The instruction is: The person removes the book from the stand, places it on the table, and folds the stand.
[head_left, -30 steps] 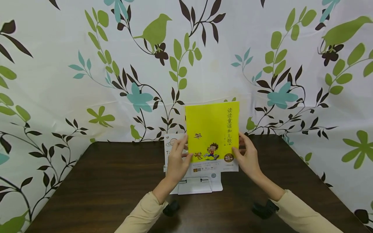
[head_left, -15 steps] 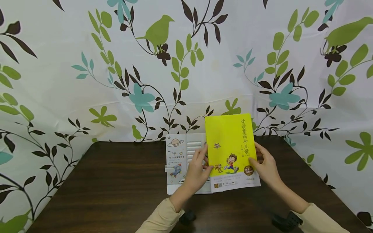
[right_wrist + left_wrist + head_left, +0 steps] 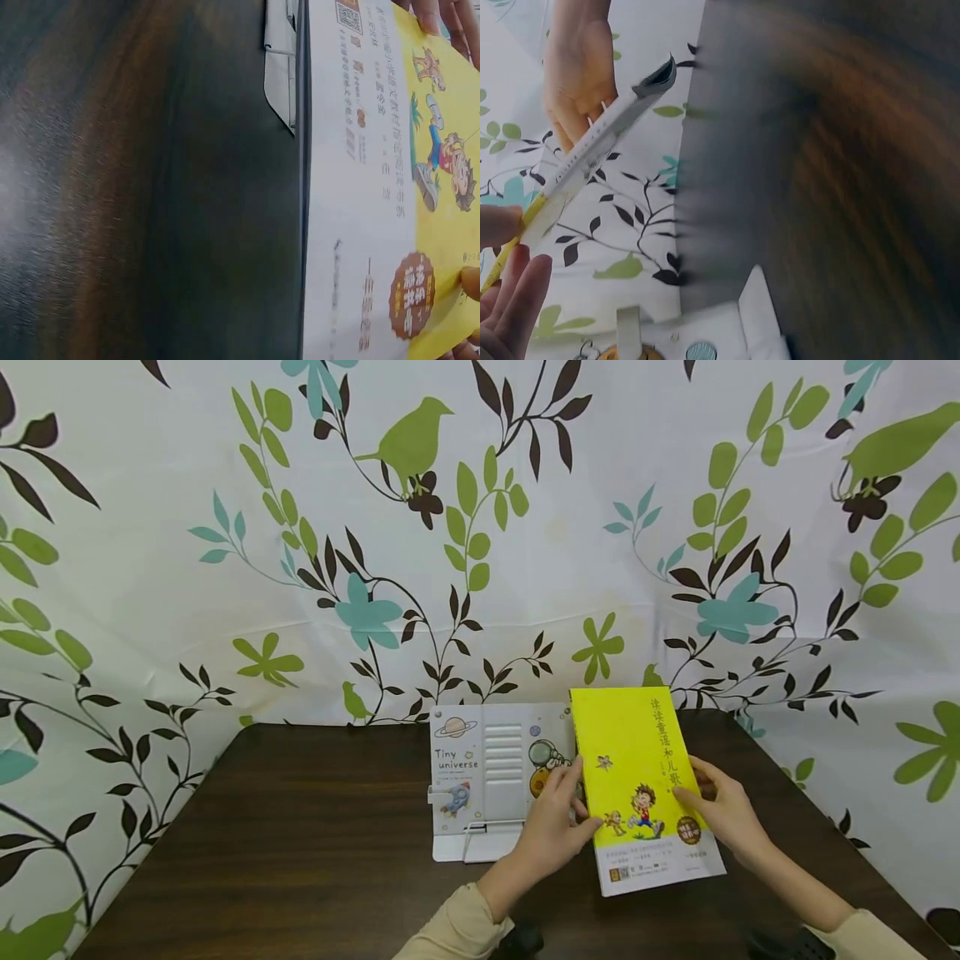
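Observation:
A yellow book (image 3: 630, 743) with a white band at its bottom, a cartoon child and Chinese lettering is held up tilted, right of the white book stand (image 3: 457, 814). My left hand (image 3: 551, 827) pinches the book's left edge, thumb on the cover and fingers behind. At the opposite edge my right hand (image 3: 727, 814) holds it with the thumb on the front. The left wrist view shows the book (image 3: 592, 146) edge-on, between the thumb and fingers of my left hand (image 3: 510, 300). In the right wrist view the cover (image 3: 360, 187) fills the right side.
The stand is printed with "Tiny universe", a planet, a rocket and an astronaut, and has a wire holder at its base. Dark wood table (image 3: 300, 843) lies beneath. Behind it hangs a white cloth (image 3: 540, 527) with leaves and birds.
Both hands have carried the book from in front of the stand to the right and downward. More of the stand now shows, and the book leans more to the left at its top.

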Tool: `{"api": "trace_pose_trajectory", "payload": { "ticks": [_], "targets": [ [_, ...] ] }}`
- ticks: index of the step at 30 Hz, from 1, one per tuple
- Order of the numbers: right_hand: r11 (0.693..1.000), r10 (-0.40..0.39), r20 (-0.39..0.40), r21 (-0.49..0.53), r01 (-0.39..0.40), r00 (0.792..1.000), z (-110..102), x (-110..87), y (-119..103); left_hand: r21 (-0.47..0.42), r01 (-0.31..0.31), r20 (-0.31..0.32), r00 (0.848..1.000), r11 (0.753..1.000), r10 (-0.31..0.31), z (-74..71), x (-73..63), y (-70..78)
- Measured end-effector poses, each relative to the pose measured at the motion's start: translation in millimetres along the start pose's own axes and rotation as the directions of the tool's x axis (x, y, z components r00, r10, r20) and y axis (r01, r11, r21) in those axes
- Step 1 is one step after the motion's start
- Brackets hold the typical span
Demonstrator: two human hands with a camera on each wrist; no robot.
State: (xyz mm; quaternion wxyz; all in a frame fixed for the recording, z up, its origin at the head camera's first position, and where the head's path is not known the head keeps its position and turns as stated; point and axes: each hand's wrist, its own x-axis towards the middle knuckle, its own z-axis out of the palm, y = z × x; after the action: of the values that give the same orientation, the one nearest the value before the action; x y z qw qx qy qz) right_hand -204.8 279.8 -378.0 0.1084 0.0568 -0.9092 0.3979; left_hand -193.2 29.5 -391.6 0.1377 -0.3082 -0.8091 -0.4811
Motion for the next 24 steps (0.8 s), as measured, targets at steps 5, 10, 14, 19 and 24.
{"api": "trace_pose_trajectory", "payload": {
  "ticks": [5,10,14,19,24],
  "targets": [
    [0.999,0.031,0.001,-0.033,-0.031,1.0,-3.1,-3.0,25.6,-0.027,0.05,0.058,0.997,0.998,-0.048,11.2,1.3,3.9],
    [0.992,0.11,0.055,-0.069,-0.106,0.992,-7.4,-7.8,32.0,-0.01,0.111,0.094,0.99,0.994,-0.109,21.2,0.8,1.0],
    [0.98,0.188,0.094,-0.082,-0.18,0.978,-11.4,-14.0,27.7,-0.063,0.17,0.13,0.978,0.983,-0.161,30.5,-0.1,-1.4],
    [0.968,0.238,0.125,-0.109,-0.225,0.963,-14.9,-18.7,28.9,-0.122,0.232,0.16,0.964,0.965,-0.212,43.6,-0.7,-4.8],
    [0.972,0.225,0.127,-0.103,-0.213,0.966,-15.9,-22.7,33.5,-0.139,0.264,0.18,0.955,0.954,-0.238,51.1,-1.9,-9.0]
  ]
}}
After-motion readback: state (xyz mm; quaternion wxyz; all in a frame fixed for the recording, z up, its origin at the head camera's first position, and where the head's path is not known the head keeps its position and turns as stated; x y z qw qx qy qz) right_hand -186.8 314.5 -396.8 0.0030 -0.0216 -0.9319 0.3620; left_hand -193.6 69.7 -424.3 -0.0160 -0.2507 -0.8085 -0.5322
